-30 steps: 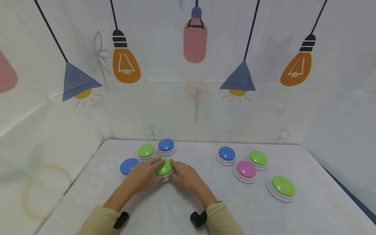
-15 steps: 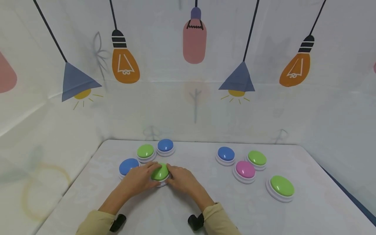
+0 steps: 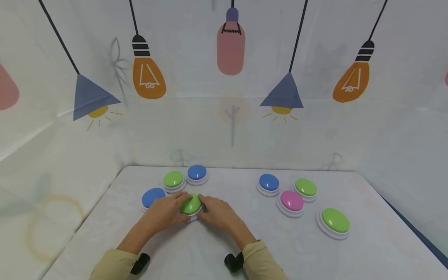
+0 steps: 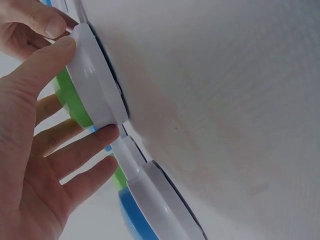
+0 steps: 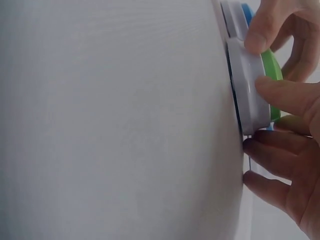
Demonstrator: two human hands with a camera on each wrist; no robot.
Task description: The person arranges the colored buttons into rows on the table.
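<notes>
The green button point(image 3: 190, 204) has just come back a little toward the person and slightly to the left — over the last half second it scarcely moves. It is on the desk point(image 3: 315, 260), dome up, near the left-hand group and in front of the far blue button point(image 3: 196, 172). Both hands are on it together: the left hand point(image 3: 164, 212) and the right hand point(image 3: 217, 212) grip it from opposite sides, thumbs on the near side of its white base, fingers reaching round. Neither covers the dome fully, so this looks like placing rather than pressing. The near blue button point(image 3: 152, 196), partly behind the left hand, and the second green button point(image 3: 173, 179) keep their places, as do the buttons on the right, the pink button point(image 3: 292, 200) among them. With the slide paused and the grip kept — the positioning seems nearly done, though release has not come.
</notes>
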